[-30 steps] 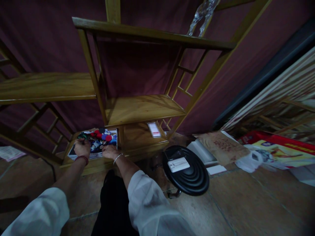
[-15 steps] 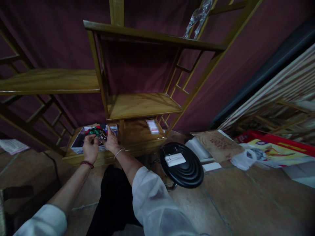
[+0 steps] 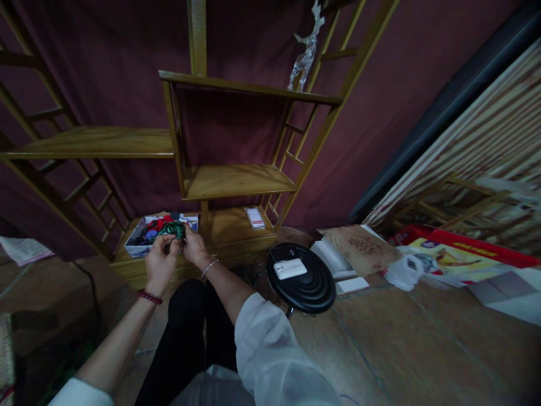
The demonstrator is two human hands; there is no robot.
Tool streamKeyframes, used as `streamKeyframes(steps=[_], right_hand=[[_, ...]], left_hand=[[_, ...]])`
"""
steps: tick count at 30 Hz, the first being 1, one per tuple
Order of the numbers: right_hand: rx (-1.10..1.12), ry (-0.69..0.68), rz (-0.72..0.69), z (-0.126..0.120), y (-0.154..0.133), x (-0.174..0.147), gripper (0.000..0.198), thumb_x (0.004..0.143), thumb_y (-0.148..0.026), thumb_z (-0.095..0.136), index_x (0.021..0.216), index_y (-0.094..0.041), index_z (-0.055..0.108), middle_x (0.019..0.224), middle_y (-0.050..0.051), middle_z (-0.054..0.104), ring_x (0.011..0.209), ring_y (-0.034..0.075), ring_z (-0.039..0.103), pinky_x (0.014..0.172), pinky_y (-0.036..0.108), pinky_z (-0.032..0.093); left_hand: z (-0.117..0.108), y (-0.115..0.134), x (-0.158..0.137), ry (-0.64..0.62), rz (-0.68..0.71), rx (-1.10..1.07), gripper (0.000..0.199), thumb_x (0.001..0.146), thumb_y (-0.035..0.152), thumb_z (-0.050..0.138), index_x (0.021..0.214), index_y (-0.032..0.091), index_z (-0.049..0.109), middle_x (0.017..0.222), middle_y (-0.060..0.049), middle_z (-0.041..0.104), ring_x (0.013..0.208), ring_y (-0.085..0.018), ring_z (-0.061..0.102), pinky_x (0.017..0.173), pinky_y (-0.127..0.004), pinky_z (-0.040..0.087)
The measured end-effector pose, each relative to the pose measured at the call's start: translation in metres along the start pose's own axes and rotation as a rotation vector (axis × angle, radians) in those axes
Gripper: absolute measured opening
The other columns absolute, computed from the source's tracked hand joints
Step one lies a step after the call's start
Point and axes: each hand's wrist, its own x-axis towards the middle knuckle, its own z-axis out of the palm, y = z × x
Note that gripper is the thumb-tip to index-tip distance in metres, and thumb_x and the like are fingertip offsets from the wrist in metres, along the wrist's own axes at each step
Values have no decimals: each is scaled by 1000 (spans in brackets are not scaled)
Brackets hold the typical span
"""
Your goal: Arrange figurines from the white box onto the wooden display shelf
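Note:
Both my hands are at an open box [image 3: 133, 246] filled with small coloured things, some red, some blue and some dark. A shiny dark green bundle [image 3: 172, 228], perhaps thread or cord, is gripped between them over the box's front side. My left hand [image 3: 161, 264], with a red bead bracelet at the wrist, pinches the bundle from the left and below. My right hand [image 3: 194, 247], wearing a light bangle, has its fingers closed on the bundle's right side. The exact kind of the bundle is too small and dim to make out.
The box rests on the low base of a wooden shelf unit [image 3: 240, 180]. A pale printed card [image 3: 255, 218] lies further right on that base. A black round stool [image 3: 313, 287] carries a white phone [image 3: 289, 269]. Flat cartons [image 3: 359, 248] and a plastic bag [image 3: 403, 272] lie on the floor.
My hands have lifted the green bundle slightly and drawn it toward me, uncovering more red and blue things in the box. The head view has tilted up and shifted.

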Motion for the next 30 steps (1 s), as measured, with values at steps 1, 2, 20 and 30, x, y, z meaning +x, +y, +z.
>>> streamKeyframes(steps=[1, 2, 20, 30], right_hand=[[-5, 0, 4, -3, -2, -6, 62, 73, -13, 50, 131, -21, 28, 107, 8, 58, 93, 19, 56, 80, 30, 44], [-14, 6, 7, -5, -3, -11, 62, 73, -13, 50, 131, -20, 27, 106, 8, 59, 92, 19, 57, 79, 30, 45], [-93, 92, -28, -25, -22, -85, 37, 80, -29, 48, 115, -17, 39, 98, 8, 61, 85, 19, 59, 73, 26, 43], [35, 87, 42, -30, -41, -105, 36, 79, -33, 51, 112, -19, 43, 91, 5, 63, 81, 18, 60, 69, 25, 44]], left_hand=[[-1, 5, -4, -15, 6, 15, 25, 73, 35, 51, 90, 17, 55, 79, -3, 65, 68, -15, 61, 66, -27, 47], [-3, 10, -7, -32, 14, 25, 26, 74, 36, 50, 90, 17, 55, 78, -3, 65, 67, -15, 61, 65, -27, 47], [-37, 37, -68, 126, 175, 39, 23, 82, 29, 40, 91, 18, 57, 84, -2, 59, 78, -15, 56, 74, -27, 44], [-52, 40, -77, 265, 214, 74, 25, 77, 28, 46, 99, 19, 54, 102, -6, 52, 101, -19, 48, 91, -33, 37]])
